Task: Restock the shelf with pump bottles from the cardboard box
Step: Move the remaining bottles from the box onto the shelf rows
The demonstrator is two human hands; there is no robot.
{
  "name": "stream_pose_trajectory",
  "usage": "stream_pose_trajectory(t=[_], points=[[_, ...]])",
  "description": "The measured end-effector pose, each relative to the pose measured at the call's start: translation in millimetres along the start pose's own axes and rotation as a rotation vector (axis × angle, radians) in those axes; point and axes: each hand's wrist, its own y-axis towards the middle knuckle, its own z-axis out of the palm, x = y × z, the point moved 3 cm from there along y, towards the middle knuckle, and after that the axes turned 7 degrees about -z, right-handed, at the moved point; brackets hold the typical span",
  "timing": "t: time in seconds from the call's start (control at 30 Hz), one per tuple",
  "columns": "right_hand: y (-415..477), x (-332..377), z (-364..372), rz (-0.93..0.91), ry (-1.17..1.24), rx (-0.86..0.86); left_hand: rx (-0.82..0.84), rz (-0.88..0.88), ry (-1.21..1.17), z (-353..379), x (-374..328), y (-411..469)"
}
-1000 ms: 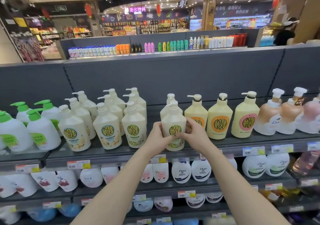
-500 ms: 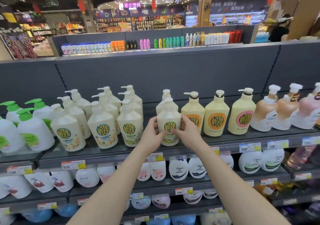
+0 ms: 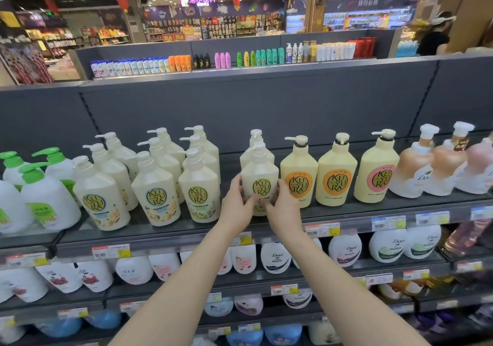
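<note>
Head view. Item 1: one cream pump bottle (image 3: 260, 183) with a green round label, upright at the front of the top shelf (image 3: 173, 232). It is held low on its body by both hands. The left hand (image 3: 236, 208) is on its left side and the right hand (image 3: 283, 209) on its right. The fingers (image 3: 238, 183) of each hand curl round the bottle with the thumbs across its front. The hands hide its base, so whether it rests on the shelf cannot be told. At least one like bottle (image 3: 255, 143) stands directly behind it.

Item 2: nine cream bottles (image 3: 156, 193) to the left, in three files of three.

Item 3: three yellow bottles (image 3: 298, 175) just to the right in a single row, two with orange labels and one with a pink label.

Item 4: three white bottles with green pumps (image 3: 49, 199) at the far left, and part of a fourth at the frame edge.

Item 5: three Dove pump bottles (image 3: 416, 169) at the far right, in peach, brown and pink tones.

Item 6: lower shelves (image 3: 266, 279) carrying rows of white Dove bottles and blue bottles, too blurred to count.
</note>
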Motion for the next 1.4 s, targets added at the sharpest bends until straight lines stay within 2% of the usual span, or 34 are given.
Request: stream_pose_trajectory(t=[0.4,0.77,1.4], points=[[4,-3,39,0.045,-0.099,-0.154,-0.056,-0.021,-0.021,8,3,21],[26,-8,52,0.102,-0.132,-0.125,-0.091,-0.063,-0.032,15,3,48],[54,-10,46,0.122,-0.075,-0.133,-0.053,-0.049,-0.017,16,6,76]])
